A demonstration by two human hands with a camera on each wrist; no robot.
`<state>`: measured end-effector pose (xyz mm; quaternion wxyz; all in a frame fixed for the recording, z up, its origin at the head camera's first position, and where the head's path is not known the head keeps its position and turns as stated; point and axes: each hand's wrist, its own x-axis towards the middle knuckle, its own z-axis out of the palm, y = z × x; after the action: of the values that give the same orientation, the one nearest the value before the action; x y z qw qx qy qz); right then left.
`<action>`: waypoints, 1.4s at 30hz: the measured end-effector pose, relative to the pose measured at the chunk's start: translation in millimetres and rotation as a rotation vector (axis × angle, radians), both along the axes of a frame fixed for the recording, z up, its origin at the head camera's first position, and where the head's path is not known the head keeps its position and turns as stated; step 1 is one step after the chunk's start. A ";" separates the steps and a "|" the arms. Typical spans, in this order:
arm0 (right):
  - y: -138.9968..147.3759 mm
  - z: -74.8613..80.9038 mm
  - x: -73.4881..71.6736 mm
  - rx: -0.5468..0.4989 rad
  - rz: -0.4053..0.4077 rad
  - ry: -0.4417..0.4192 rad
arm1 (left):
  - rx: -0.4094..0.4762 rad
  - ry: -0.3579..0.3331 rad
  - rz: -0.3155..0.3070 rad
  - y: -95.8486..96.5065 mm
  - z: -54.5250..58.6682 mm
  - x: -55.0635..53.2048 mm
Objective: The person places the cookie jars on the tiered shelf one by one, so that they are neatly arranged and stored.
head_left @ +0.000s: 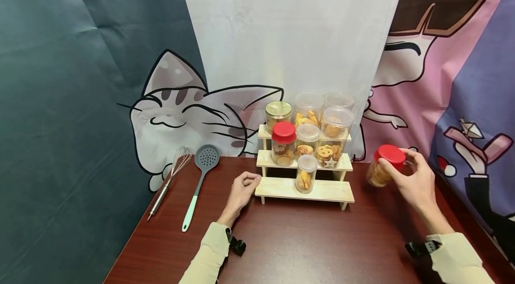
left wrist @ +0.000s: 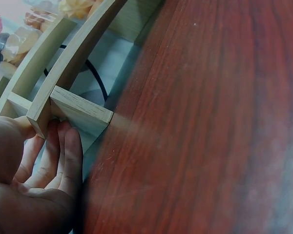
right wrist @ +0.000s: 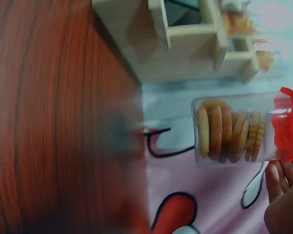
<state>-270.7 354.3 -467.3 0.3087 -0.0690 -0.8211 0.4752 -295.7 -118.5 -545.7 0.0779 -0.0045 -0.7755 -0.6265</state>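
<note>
A three-step wooden shelf (head_left: 281,189) stands against the backdrop with several cookie jars on it. At its left end my left hand (head_left: 243,189) pinches the lowest board (left wrist: 43,109), thumb above and fingers curled beneath. Off the shelf's right side, my right hand (head_left: 416,181) grips a clear jar (right wrist: 234,131) by its red lid (head_left: 390,155); flat round cookies are stacked inside. It appears raised off the table. On the lowest step stands a small clear jar (head_left: 306,175), and a second red-lidded jar (head_left: 283,145) is on the middle step.
Left on the dark red-brown table (head_left: 314,248) lie a whisk (head_left: 169,181) and a slotted skimmer (head_left: 200,185). A gold-lidded jar (head_left: 278,112) and several clear-lidded jars crowd the upper steps. A cartoon-printed cloth (head_left: 297,20) hangs right behind the shelf.
</note>
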 end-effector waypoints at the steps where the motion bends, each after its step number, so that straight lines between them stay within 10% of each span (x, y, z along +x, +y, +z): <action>1: -3.1 1.7 4.2 0.003 0.018 0.014 | 0.002 0.000 -0.001 -0.1 -0.2 -0.1; 13: -46.0 6.0 29.3 -0.004 0.248 0.100 | 0.024 0.012 -0.043 -5.4 -2.8 0.2; 32: -118.3 10.1 35.4 0.051 0.338 0.146 | 0.012 0.003 0.000 -1.4 -1.8 -0.1; 42: -128.2 -7.4 21.5 -0.010 0.376 0.162 | 0.031 0.005 -0.015 4.5 21.9 15.4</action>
<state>-249.2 226.1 -474.8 0.2793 0.1224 -0.7895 0.5326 -280.3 -114.0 -523.8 0.0752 -0.0109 -0.7655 -0.6390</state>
